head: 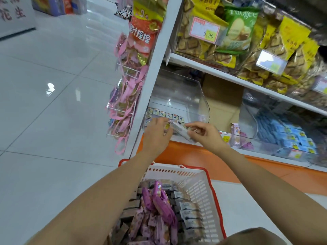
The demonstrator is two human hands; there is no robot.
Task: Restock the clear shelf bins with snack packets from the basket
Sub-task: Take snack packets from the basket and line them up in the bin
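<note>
Down at the bottom shelf, both of my hands are up against the open front of the clear bin (178,96). My left hand (156,134) has its fingers curled round one end of a pale packet (179,129). My right hand (206,134) pinches the other end between thumb and fingertips, with the rest of the fingers bent. So both are clamped on it, and it hangs tilted between them, right at the bin's front lip and not yet laid inside. It may be more than one packet pressed together; the blur keeps me from counting.

Behind my knuckles, a row of small packets (164,114) lines the floor of the bin, standing side by side along its front edge. The bin above them is bare clear plastic.

Below my forearms sits the basket (198,188), white mesh walls with a red rim. It is well loaded, with purple packets (159,200) heaped in the middle and more pale packets (189,214) stacked along the right side. My left forearm crosses over its near left corner.

Off to the right, a second clear bin (251,110) holds blue packets (290,135), and a cardboard box (223,99) sits between the two bins. One shelf up there are yellow bags (290,36), a green bag (237,27) and a price tag (205,30) reading 9.90. Pink hanging goods (127,96) dangle on the shelf end, over the white tiled floor (53,103).
</note>
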